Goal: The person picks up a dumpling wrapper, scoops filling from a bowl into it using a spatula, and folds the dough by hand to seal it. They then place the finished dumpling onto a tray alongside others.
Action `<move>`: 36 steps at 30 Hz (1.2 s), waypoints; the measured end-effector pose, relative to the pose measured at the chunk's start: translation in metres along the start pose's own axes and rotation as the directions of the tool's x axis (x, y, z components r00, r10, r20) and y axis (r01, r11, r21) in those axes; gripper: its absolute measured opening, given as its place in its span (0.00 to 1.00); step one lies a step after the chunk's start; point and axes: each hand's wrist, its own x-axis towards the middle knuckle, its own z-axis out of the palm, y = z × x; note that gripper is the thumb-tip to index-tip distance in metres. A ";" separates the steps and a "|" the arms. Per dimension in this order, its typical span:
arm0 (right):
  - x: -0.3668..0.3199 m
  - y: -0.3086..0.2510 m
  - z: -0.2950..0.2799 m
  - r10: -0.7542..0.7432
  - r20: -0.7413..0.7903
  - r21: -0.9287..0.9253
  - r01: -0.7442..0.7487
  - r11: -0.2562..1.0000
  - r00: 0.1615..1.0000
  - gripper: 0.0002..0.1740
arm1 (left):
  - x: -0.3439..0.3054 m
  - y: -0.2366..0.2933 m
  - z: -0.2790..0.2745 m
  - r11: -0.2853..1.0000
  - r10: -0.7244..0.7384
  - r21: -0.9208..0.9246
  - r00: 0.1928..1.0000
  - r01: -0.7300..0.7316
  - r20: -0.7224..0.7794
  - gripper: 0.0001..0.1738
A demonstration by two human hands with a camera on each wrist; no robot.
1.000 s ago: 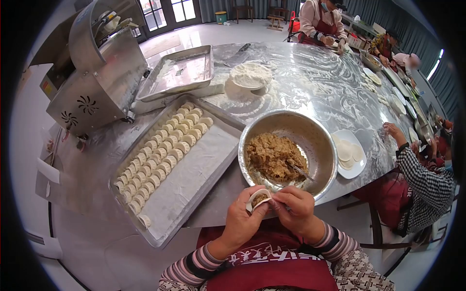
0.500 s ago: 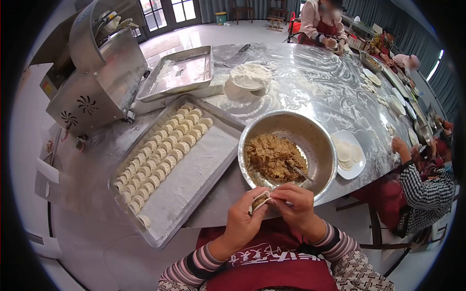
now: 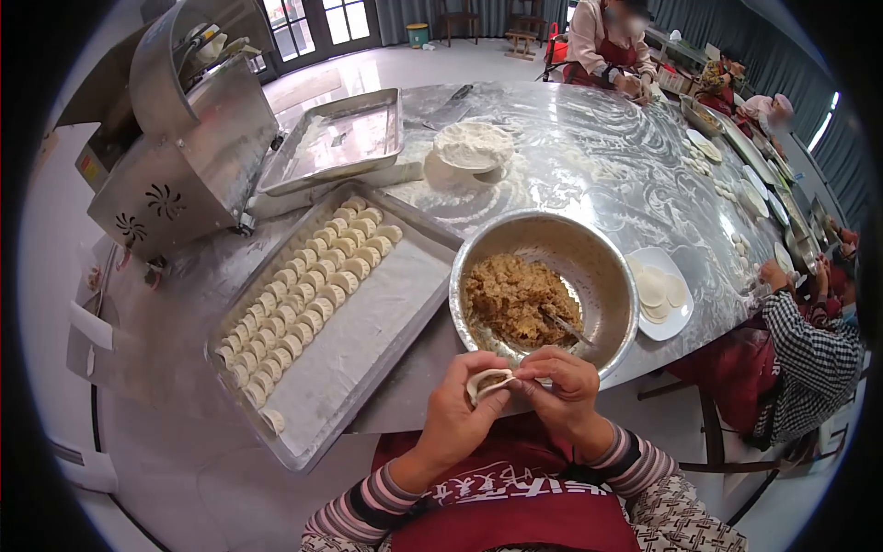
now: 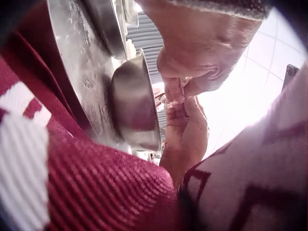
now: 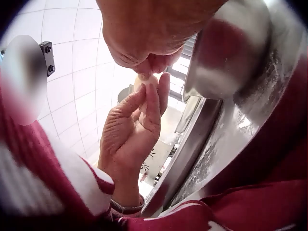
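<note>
A half-folded dumpling (image 3: 486, 383) with a thin streak of filling showing is held up at the near rim of the steel bowl (image 3: 618, 342). My left hand (image 3: 457, 410) cradles it between thumb and fingers. My right hand (image 3: 568, 394) pinches the right end of its dough edge with thumb and forefinger. In the right wrist view, a pale bit of the dough shows where the fingertips of both hands meet. Brown minced filling (image 3: 517, 293) lies in the bowl, with a metal utensil handle (image 3: 572, 329) sticking out of it.
Left of the bowl, a metal tray (image 3: 386, 317) carries rows of folded dumplings. A white plate (image 3: 676, 322) of round wrappers stands right of the bowl. Behind are a flour bowl (image 3: 474, 147), another tray (image 3: 391, 138) and a metal machine (image 3: 184, 175). Other people work around the table.
The wrapper has folded further over its filling, which shows much less than before. Both hands keep about the same place. At the right, another person's arm has moved.
</note>
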 end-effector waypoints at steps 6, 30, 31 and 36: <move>0.000 -0.004 0.008 0.092 -0.071 0.085 -0.086 0.993 0.993 0.10 | 0.000 -0.013 -0.002 0.988 0.020 -0.154 0.996 -0.033 -0.085 0.19; -0.002 -0.005 0.012 -0.072 -0.088 -0.158 0.057 0.986 0.993 0.09 | -0.002 -0.010 0.003 0.972 0.035 -0.227 0.992 -0.062 -0.122 0.19; -0.001 -0.006 0.013 -0.073 -0.088 -0.157 0.059 0.986 0.993 0.09 | -0.002 -0.010 0.002 0.976 0.010 -0.214 0.993 -0.034 -0.114 0.18; 0.001 -0.006 0.010 0.049 -0.014 -0.066 -0.050 0.997 0.999 0.13 | -0.002 -0.010 0.002 0.994 0.107 0.016 0.988 -0.106 -0.112 0.18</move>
